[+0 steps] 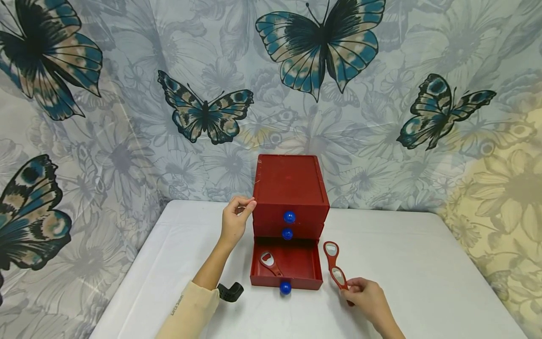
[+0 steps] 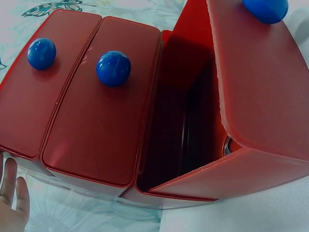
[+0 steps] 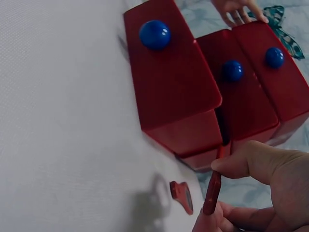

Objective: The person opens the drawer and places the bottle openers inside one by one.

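A red drawer cabinet with blue knobs stands on the white table. Its bottom drawer is pulled out and holds a red bottle opener with a metal insert. My left hand touches the cabinet's upper left side, fingers fairly straight in the left wrist view. Right of the drawer, my right hand pinches a second red bottle opener between thumb and fingers. Another similar opener lies on the table beside the drawer, and its head nearly meets the held one in the head view.
The two upper drawers are closed. A black wrist camera mount sticks out from the left sleeve. Behind the table hangs a cloth printed with butterflies and flowers.
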`<state>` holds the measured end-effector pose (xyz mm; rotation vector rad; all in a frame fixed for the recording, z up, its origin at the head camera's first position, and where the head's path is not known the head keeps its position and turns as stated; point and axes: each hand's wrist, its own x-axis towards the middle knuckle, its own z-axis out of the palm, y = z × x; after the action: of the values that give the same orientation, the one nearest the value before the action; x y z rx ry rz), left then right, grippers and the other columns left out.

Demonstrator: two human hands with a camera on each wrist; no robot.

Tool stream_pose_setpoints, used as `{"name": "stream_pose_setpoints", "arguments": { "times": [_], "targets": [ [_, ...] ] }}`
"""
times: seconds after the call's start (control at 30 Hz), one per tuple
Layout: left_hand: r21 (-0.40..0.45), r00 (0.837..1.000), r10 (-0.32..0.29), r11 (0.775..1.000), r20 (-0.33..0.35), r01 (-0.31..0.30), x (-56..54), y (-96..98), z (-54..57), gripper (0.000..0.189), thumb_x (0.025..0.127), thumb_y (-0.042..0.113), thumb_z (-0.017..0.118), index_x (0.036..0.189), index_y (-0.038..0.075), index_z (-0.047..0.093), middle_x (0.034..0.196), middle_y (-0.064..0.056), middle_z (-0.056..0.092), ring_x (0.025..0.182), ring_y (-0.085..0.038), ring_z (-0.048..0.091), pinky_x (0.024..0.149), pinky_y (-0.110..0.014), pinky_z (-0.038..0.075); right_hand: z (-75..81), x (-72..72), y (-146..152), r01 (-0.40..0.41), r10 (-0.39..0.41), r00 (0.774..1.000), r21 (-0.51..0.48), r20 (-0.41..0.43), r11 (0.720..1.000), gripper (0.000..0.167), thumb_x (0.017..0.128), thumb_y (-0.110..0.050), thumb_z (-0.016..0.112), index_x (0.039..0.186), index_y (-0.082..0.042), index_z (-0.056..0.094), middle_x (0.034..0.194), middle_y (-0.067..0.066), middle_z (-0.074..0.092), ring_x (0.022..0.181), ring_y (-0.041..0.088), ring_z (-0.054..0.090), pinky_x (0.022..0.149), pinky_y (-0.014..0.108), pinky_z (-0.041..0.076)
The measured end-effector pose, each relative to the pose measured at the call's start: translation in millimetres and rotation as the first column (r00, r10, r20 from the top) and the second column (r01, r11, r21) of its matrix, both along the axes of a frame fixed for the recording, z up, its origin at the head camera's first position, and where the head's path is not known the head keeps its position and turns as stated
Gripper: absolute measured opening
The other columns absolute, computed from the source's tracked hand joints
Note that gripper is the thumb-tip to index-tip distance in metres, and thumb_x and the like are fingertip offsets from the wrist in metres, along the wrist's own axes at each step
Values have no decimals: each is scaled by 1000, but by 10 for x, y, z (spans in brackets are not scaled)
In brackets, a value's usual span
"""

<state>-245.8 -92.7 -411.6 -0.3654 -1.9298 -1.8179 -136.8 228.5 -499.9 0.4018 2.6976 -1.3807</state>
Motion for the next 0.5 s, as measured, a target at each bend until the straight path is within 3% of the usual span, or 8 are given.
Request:
{"name": "stream_pose_setpoints", "arguments": {
  "times": [0.5],
  "targets": [
    [-20, 1000, 18, 1000, -2, -18, 7, 2, 11, 13, 89, -1, 66, 93, -13, 64, 101, -30, 65, 90, 7, 56, 77, -19, 48, 145, -72, -115, -42, 44, 996, 26, -72, 999, 28, 73, -6, 77, 96, 7, 68, 73, 2, 60, 60, 7, 53, 50, 19, 46]
  ]
}}
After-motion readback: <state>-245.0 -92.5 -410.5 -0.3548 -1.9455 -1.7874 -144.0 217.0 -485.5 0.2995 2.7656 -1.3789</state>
